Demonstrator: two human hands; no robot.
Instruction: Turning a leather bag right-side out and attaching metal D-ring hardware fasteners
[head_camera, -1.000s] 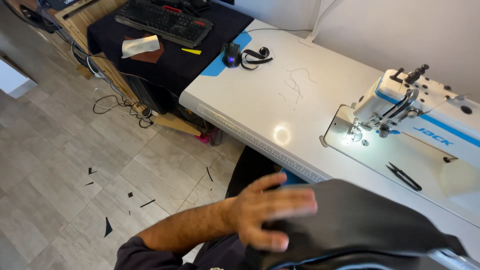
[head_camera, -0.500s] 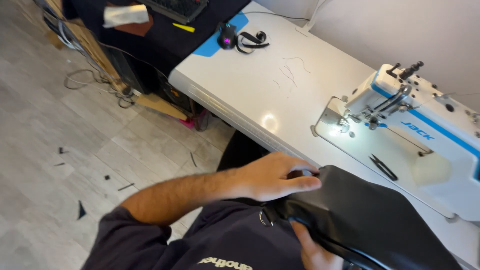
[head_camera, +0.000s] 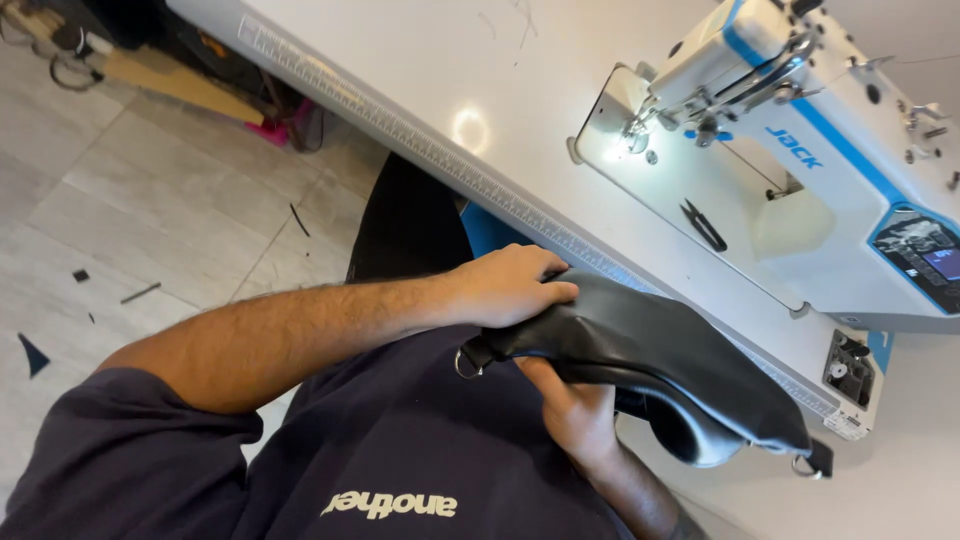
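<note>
So I've got the black leather bag held in front of my chest, just at the near edge of the white surface, not yet up on it. My left hand lies curled over the top of the bag near the end with the metal ring, pressing it down. My right hand is underneath, fingers closed on the lower edge of the bag. Looks to me like I'm at the stage of sorting out the seam before feeding it in. The sewing machine sits well apart, its lamp on over the needle, a small pair of black snips on its bed. Next move calls for a firm two-handed grip and lining the edge up with the needle.
</note>
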